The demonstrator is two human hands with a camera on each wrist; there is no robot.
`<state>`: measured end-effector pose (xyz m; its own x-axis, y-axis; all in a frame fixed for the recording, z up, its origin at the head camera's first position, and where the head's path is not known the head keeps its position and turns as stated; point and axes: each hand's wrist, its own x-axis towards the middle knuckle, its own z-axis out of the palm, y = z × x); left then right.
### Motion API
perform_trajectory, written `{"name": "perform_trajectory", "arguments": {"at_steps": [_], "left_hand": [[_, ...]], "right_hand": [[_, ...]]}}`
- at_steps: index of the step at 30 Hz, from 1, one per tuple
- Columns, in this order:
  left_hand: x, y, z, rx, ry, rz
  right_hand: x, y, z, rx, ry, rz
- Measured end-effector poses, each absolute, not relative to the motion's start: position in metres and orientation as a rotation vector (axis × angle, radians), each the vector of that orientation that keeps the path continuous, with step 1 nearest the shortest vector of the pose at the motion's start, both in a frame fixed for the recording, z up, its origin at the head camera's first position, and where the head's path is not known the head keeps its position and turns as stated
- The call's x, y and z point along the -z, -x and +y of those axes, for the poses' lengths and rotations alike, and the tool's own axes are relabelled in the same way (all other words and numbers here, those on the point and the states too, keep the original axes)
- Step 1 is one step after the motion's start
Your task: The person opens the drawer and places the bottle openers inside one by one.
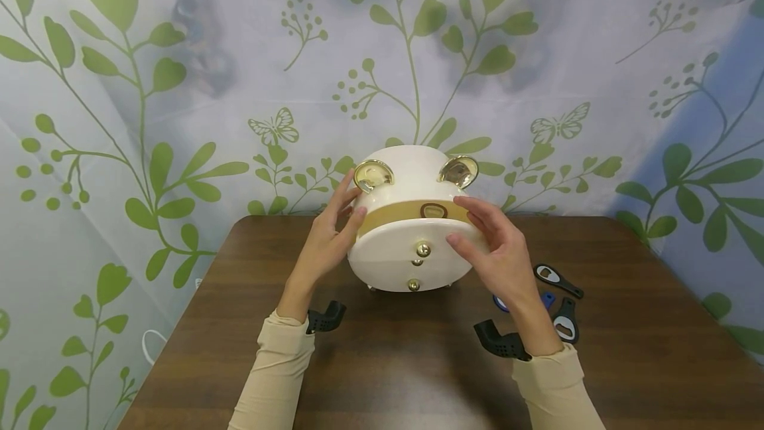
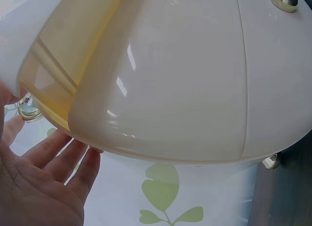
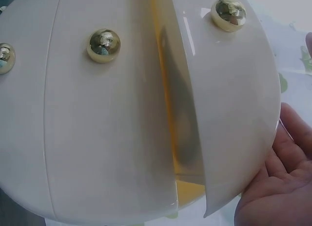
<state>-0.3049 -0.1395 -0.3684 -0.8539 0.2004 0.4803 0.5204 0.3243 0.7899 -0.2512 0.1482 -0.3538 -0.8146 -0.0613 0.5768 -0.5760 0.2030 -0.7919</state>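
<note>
A glossy white rounded box (image 1: 412, 234) with gold ears, gold knobs and small feet stands on the table. Its front flap (image 3: 234, 104) is part raised, leaving a gap that shows a yellowish inside (image 2: 58, 99). Below the gap is a drawer front (image 3: 107, 133) with a gold knob (image 3: 104, 45). My left hand (image 1: 325, 237) is at the box's left side, fingers close by the left ear (image 1: 373, 174), thumb by the flap's edge. On the other side, my right hand (image 1: 501, 254) rests at the flap's side, fingers spread, its thumb overlapping the front in the head view.
Several bottle openers lie right of the box, among them a black one (image 1: 558, 280), another black one (image 1: 566, 322) and a blue one (image 1: 547, 299), partly behind my right wrist. A leaf-patterned cloth (image 1: 310, 85) hangs behind the brown table (image 1: 382, 363).
</note>
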Motion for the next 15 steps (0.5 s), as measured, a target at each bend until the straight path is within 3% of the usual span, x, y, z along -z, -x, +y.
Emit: {"name": "perform_trajectory", "arguments": {"at_steps": [15], "left_hand": [[0.3679,0.3033,-0.1388,1.561,0.650,-2.285]], "right_hand": [[0.3474,0.2433,0.1508,-1.604,-0.680,-1.926]]}}
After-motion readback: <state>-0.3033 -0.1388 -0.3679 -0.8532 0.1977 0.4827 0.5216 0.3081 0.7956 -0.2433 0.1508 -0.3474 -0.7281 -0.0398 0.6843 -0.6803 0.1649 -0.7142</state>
